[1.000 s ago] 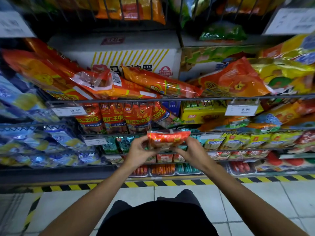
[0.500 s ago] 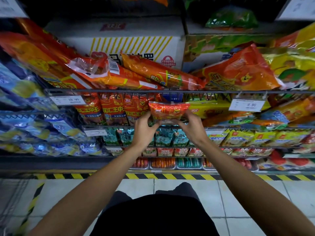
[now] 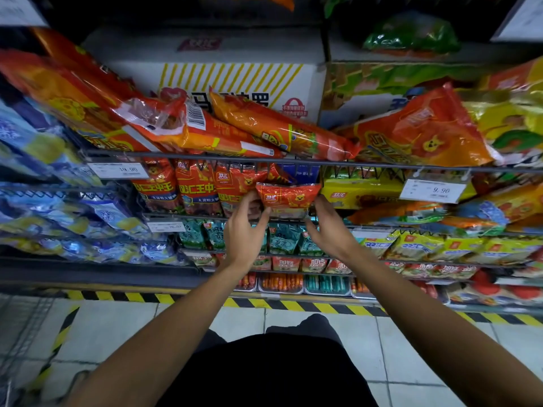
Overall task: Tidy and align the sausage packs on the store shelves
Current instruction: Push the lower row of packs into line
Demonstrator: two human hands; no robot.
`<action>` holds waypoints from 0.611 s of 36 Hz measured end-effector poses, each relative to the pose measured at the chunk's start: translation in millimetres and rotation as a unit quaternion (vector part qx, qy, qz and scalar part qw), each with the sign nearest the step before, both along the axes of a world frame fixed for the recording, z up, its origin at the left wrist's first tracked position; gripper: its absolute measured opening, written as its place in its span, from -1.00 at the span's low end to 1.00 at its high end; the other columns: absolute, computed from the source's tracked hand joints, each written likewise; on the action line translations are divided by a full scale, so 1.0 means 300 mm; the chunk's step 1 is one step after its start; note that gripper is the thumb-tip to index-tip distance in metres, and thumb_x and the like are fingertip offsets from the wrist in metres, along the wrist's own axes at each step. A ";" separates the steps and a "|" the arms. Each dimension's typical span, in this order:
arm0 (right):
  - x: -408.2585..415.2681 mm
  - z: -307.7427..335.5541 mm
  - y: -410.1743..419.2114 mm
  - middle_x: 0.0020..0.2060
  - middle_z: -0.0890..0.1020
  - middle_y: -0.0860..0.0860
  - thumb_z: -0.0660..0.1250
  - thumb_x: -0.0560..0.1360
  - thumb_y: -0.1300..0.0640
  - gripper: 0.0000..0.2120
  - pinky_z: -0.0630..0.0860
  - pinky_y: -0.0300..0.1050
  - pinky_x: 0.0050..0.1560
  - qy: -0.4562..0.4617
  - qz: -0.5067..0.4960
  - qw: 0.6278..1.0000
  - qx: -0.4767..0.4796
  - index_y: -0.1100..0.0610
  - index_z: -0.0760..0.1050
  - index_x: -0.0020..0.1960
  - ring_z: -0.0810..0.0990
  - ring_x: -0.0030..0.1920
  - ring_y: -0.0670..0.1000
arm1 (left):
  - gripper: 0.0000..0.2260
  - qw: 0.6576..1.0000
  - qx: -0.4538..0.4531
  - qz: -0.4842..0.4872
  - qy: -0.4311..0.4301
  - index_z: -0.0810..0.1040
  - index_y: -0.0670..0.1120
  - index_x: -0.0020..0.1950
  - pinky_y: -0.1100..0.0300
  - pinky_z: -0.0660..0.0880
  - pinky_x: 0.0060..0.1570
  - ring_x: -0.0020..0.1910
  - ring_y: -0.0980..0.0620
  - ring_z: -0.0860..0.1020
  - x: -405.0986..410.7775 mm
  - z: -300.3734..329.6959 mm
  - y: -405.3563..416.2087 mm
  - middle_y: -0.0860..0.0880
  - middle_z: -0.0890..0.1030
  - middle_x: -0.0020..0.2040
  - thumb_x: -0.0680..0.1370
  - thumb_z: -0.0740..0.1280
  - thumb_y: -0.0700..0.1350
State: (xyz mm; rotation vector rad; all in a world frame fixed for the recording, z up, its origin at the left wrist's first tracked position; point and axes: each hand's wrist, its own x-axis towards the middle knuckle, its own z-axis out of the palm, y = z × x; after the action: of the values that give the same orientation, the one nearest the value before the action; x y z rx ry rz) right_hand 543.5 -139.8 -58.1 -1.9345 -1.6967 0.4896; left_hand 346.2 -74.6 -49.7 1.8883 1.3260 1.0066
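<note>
We're holding the small red sausage pack [image 3: 288, 198] at its lower corners, left hand [image 3: 245, 230] and right hand [image 3: 329, 227] pinching either side. It's sitting at the second shelf's front, right of the tall red packs [image 3: 195, 186]. Probably light, soft, slick film; we're judging edge grips safest, no squeezing mid-pack.

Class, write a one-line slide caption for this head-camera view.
Two hands, left hand and right hand, set a red sausage pack into the shelf row beside matching packs.
</note>
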 end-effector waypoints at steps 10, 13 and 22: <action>-0.005 0.004 0.075 0.06 0.53 0.06 0.21 0.65 -0.16 -0.61 0.49 0.00 -0.04 0.024 -0.080 0.996 0.031 0.17 0.44 0.20 0.58 0.06 0.18 | -0.51 0.954 0.235 -0.144 0.118 0.36 -0.14 0.56 0.08 0.17 0.58 0.58 -0.07 0.24 -0.092 -0.079 -0.012 -0.08 0.30 0.57 0.62 0.35 -0.23; -0.017 0.009 0.087 0.09 0.52 0.11 0.25 0.66 -0.11 -0.64 0.49 0.01 -0.02 0.012 -0.074 0.996 0.038 0.19 0.43 0.22 0.57 0.05 0.18 | -0.42 0.911 0.295 -0.204 0.203 0.21 -0.08 0.64 -0.11 0.21 0.57 0.65 -0.15 0.08 -0.087 -0.090 -0.006 -0.08 0.14 0.66 0.65 0.31 -0.20; 0.102 0.048 0.048 0.34 0.53 0.07 0.17 0.69 0.27 -0.67 0.47 -0.04 0.37 0.168 -0.045 0.983 0.060 0.18 0.44 0.43 0.50 0.33 0.00 | -0.27 0.877 0.280 -0.187 0.342 -0.09 -0.02 0.69 -0.18 -0.03 0.62 0.66 -0.16 -0.18 -0.037 -0.098 0.011 -0.06 -0.18 0.69 0.64 0.28 -0.06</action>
State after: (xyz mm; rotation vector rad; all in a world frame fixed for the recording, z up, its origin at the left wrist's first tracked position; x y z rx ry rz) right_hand 574.1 -125.3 -43.6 -1.7209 -1.3873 0.6247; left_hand 335.2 -71.3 -79.1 2.9998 0.9772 0.5543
